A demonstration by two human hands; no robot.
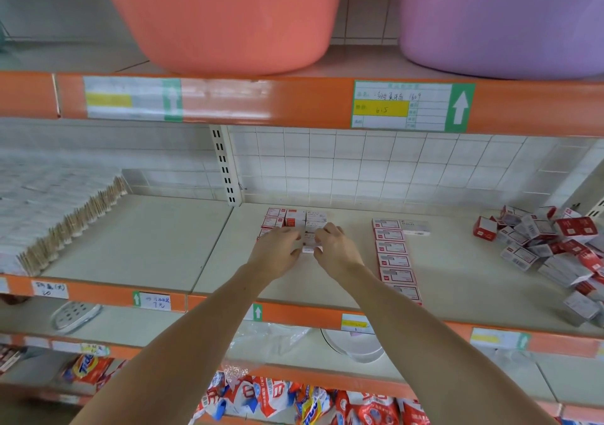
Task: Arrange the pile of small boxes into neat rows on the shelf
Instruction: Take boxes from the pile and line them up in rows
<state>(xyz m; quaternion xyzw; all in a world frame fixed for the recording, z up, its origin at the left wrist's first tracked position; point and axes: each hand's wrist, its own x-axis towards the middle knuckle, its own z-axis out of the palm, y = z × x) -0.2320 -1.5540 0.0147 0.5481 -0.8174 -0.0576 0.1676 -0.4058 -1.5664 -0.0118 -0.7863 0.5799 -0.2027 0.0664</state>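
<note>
Squaring the short rows (294, 220) mid-shelf, both hands meet: left hand (277, 249) and right hand (333, 248) pinch a small box (312, 248) between curled fingers. The pile (549, 248) lies far right, nearer the right hand.

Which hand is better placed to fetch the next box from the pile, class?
Probably the right hand. The pile lies to the right, past the row. The left hand would have to cross over the right, and both now rest at the block.

A shop — orange shelving (294, 104), handwritten price labels (400, 106), stocked goods
</note>
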